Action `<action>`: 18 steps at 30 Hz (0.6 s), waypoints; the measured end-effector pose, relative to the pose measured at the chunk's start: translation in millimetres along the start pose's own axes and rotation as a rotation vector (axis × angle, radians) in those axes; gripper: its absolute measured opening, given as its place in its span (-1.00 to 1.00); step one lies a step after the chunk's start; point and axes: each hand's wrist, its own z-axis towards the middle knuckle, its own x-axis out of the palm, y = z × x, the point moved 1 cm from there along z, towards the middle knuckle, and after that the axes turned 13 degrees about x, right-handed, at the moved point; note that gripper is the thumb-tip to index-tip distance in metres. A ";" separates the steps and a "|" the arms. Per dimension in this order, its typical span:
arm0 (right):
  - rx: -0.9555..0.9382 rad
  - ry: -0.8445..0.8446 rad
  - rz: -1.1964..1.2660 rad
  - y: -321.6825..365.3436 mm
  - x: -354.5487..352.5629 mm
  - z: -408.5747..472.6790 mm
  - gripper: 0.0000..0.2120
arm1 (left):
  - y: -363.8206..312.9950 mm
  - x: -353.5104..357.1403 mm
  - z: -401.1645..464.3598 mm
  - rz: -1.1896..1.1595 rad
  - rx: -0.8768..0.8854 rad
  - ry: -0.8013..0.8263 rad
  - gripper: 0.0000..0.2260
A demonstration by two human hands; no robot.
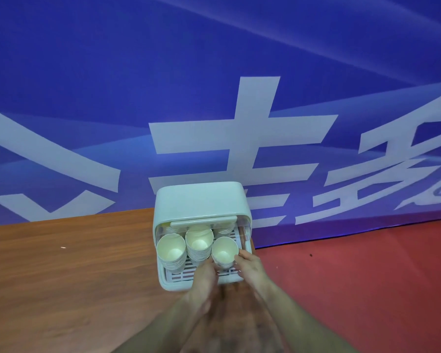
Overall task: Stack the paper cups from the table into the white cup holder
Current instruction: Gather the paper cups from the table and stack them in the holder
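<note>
On the wooden table, against a blue banner, the white cup holder stood open, with three stacks of paper cups on its slatted tray. The left hand and right hand together grasped the right-hand stack, fingers curled against its sides.

The wooden table carries the white cup holder at its far edge.
</note>
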 end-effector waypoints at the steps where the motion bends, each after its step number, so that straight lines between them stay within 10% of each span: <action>1: -0.006 0.001 0.008 0.7 -0.2 -0.1 -0.77 | -0.3 0.4 0.2 0.000 0.002 0.008 -0.73; 18: -0.066 -0.268 -0.131 22.4 -20.0 -24.7 -0.78 | -9.8 13.1 0.4 0.001 -0.055 -0.056 -0.69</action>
